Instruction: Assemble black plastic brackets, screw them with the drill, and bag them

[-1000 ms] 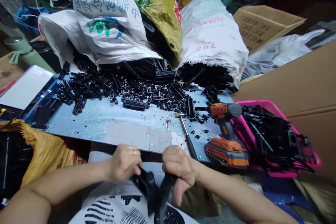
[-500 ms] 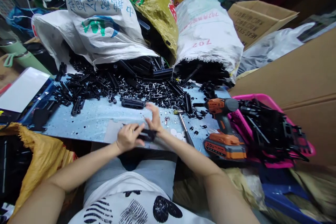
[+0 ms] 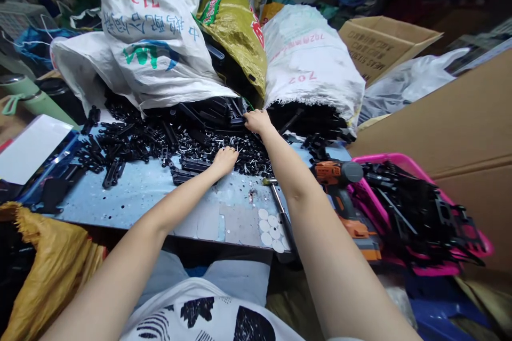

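Observation:
My left hand [image 3: 225, 160] is low on the pile of small black parts and metal pins [image 3: 248, 150], its fingers bent down into it. Whatever they pinch is too small to make out. Farther forward, my right hand [image 3: 258, 120] has its fingers closed at the black plastic parts [image 3: 212, 112] spilling from the sacks. What it grips is hidden. Beside my left wrist, black slotted bars [image 3: 186, 175] lie side by side on the blue tabletop [image 3: 140, 197].
White sacks [image 3: 152, 26] [image 3: 316, 53] and a yellow sack [image 3: 236, 21] stand along the back. A hammer [image 3: 282, 213], an orange cordless drill [image 3: 340, 186] and a pink basket [image 3: 400, 160] of black parts are at right. White discs [image 3: 272, 226] lie near the front edge.
Both hands have moved forward from the table's front edge, the right one farther. The black bar they held there has been let go and lies beside another on the tabletop.

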A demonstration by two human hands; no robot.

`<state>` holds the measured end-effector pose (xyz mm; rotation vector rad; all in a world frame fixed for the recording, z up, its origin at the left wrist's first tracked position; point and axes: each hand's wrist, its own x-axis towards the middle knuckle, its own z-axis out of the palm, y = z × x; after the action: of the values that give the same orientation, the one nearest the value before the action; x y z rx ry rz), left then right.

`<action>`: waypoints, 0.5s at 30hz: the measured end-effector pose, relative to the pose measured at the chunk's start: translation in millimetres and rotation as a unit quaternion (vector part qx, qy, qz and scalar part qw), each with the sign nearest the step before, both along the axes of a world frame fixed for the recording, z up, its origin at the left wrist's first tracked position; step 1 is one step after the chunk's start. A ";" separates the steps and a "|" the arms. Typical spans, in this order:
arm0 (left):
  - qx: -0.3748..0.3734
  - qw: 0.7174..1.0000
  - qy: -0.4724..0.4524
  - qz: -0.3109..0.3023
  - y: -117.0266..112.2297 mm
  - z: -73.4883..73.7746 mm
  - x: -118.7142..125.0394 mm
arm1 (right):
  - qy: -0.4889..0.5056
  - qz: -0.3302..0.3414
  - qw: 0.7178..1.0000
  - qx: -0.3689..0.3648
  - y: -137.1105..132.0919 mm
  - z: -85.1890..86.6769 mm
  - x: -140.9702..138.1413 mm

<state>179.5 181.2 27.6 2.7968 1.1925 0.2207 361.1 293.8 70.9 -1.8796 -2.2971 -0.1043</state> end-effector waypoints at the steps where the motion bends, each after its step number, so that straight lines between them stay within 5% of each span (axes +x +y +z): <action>1: -0.002 1.000 0.000 0.003 4.5 -1.8 5.7 | -0.008 0.002 1.000 -0.009 2.3 1.4 1.4; 8: -0.002 1.000 -0.010 0.027 -13.3 14.4 6.2 | 0.009 -0.021 0.995 -0.097 -14.5 11.6 24.9; 10: 0.001 0.999 -0.024 0.027 -34.3 28.7 -13.8 | 0.059 -0.030 0.993 -0.098 -27.7 11.0 27.9; 15: -0.024 0.998 -0.054 -0.002 -96.2 52.6 -93.0 | 0.212 -0.027 0.974 0.069 -94.2 5.4 6.8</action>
<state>86.4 85.0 80.2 2.7082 1.1532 0.3339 367.9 199.6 76.2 -1.6984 -1.9043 0.1189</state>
